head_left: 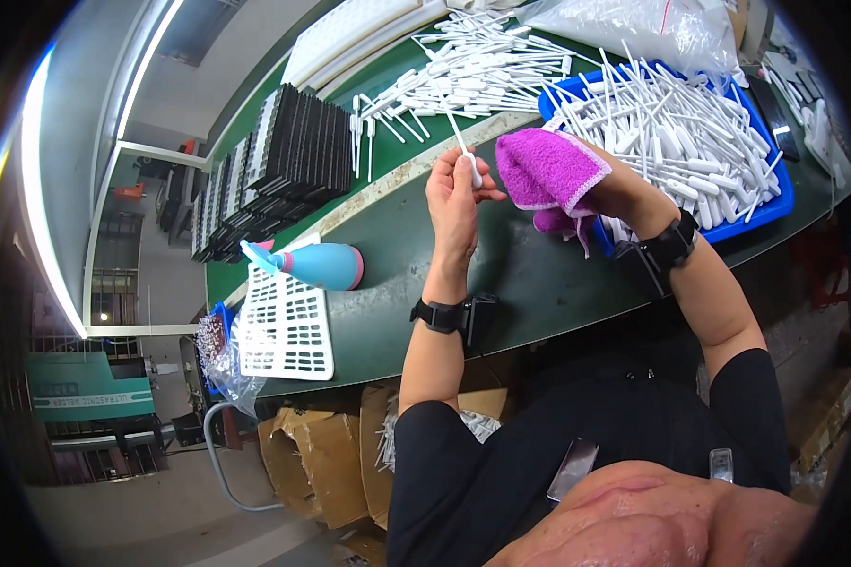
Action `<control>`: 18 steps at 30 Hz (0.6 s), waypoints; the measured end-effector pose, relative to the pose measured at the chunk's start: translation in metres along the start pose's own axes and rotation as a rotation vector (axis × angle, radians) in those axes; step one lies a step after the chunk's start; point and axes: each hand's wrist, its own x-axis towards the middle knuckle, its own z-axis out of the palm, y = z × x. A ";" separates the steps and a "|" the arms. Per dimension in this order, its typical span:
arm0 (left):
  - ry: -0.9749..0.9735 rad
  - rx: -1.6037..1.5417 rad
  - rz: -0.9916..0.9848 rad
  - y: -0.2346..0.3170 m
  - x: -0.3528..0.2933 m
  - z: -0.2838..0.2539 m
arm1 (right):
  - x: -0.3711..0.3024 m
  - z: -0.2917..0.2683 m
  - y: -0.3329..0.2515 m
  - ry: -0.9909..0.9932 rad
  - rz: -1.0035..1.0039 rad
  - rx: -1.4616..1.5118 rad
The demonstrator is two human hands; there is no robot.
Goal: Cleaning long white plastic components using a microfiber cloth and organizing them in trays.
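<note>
Between the fingers and thumb of my left hand (456,194) is a white plastic stick (475,175) with a thick handle and a thin shaft pointing away from me. Just to the right, a purple towel (548,170) is wrapped over my right hand (607,196), hiding its fingers; the towel is held up close to the stick's handle without visibly touching it. Behind and right of the towel stands a blue bin (775,203) heaped with similar white sticks (676,142).
More white sticks (487,66) lie piled at the back of the green table (416,312). Stacked black trays (293,142) stand at left, near a blue spray bottle (321,266) and a white slotted basket (284,326). A clear plastic bag (633,28) is behind; cardboard boxes (326,463) sit below.
</note>
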 end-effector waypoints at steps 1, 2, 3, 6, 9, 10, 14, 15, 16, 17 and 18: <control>0.020 -0.015 -0.018 0.000 -0.001 0.001 | -0.001 0.001 -0.001 0.012 -0.002 0.013; 0.041 -0.030 -0.036 0.001 -0.002 0.002 | -0.001 0.001 -0.001 0.023 -0.003 0.026; 0.063 -0.046 -0.055 0.001 -0.002 0.002 | -0.001 0.002 -0.001 0.025 -0.005 0.026; 0.071 -0.041 -0.063 0.002 -0.002 -0.001 | 0.001 0.005 0.000 0.037 -0.024 0.025; 0.057 -0.039 -0.039 0.002 -0.002 -0.007 | 0.006 0.003 0.007 0.088 -0.049 0.030; 0.034 -0.038 -0.011 0.002 -0.002 -0.009 | 0.008 0.002 0.011 0.115 -0.063 0.032; 0.038 -0.034 0.029 0.010 -0.005 0.014 | 0.016 -0.030 0.025 0.018 -0.165 0.373; 0.054 -0.032 0.038 0.010 -0.007 0.021 | 0.017 -0.032 0.031 0.034 -0.180 0.373; 0.027 -0.033 0.031 0.008 -0.008 0.026 | 0.021 -0.019 0.030 0.151 -0.171 0.347; -0.037 0.064 -0.006 0.005 -0.010 0.031 | 0.026 -0.004 0.028 0.269 -0.164 0.321; -0.103 0.160 -0.040 0.003 -0.014 0.038 | 0.029 0.003 0.026 0.390 -0.157 0.296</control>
